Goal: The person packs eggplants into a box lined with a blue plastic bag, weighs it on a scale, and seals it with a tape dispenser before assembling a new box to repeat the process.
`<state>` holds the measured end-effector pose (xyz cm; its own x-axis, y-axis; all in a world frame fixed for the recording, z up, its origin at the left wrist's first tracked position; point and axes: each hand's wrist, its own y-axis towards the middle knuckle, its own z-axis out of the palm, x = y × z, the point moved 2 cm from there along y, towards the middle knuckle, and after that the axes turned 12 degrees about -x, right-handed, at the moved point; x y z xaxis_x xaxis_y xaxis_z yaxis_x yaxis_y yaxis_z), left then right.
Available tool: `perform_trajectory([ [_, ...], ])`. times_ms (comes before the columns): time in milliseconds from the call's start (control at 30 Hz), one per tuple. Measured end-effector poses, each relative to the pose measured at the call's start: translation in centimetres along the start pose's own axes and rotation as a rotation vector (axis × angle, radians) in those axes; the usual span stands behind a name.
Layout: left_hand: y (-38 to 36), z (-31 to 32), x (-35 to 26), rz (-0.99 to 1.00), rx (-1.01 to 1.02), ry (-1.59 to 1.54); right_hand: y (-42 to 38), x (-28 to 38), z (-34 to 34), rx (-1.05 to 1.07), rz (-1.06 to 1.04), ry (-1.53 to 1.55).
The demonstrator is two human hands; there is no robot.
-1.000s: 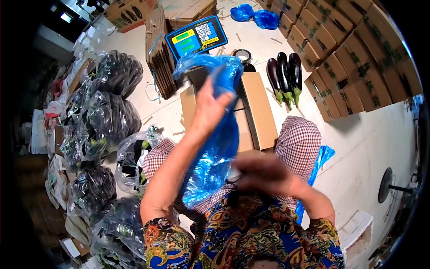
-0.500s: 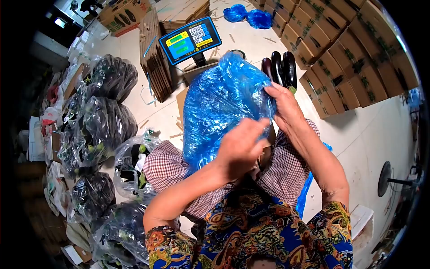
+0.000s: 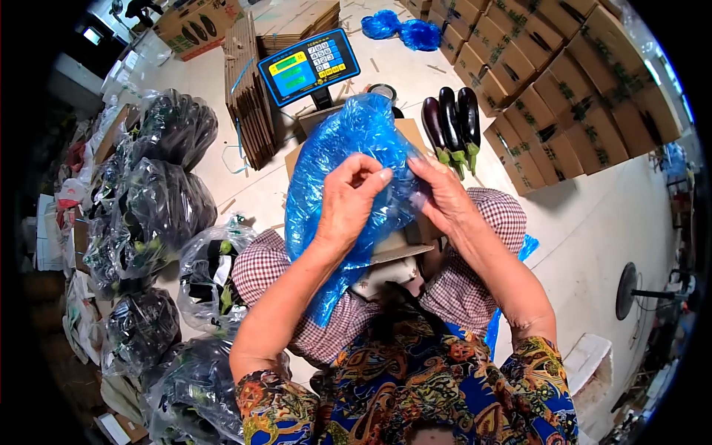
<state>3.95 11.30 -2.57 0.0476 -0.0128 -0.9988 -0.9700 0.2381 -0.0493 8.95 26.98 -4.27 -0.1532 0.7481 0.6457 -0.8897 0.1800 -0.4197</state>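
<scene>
A crinkled blue plastic bag (image 3: 319,174) is spread over an open cardboard box (image 3: 404,251) between my knees. My right hand (image 3: 443,194) grips the bag's right side between thumb and fingers. Over the middle of the bag, my left hand (image 3: 347,202) is closed, its fingers curled and thumb pressed toward them on the thin film. The exact fold it pinches is hard to see. Right of the box, several dark purple eggplants (image 3: 451,126) lie on the floor with their green stems toward me.
A scale display (image 3: 308,68) stands behind the box, beside stacked flat cardboard (image 3: 248,96). Clear bags of eggplants (image 3: 159,208) line the left. Closed cartons (image 3: 586,96) are stacked at the right, blue bundles (image 3: 419,35) lie at the back, and a fan (image 3: 627,291) stands far right.
My left hand has moved up and left, away from my right hand. My right hand has come lower with the bag's edge, and the bag has shifted left, uncovering the box's near flap.
</scene>
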Motion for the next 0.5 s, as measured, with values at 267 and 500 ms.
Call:
perform_trajectory([
  [267,-2.4,-5.4,-3.8,0.032,0.117,0.251,-0.9,1.0,-6.1,-0.079,-0.159,0.265],
  [500,-7.7,-5.5,-1.2,0.165,0.839,0.315,-5.3,3.8,-6.6,-0.309,-0.17,-0.097],
])
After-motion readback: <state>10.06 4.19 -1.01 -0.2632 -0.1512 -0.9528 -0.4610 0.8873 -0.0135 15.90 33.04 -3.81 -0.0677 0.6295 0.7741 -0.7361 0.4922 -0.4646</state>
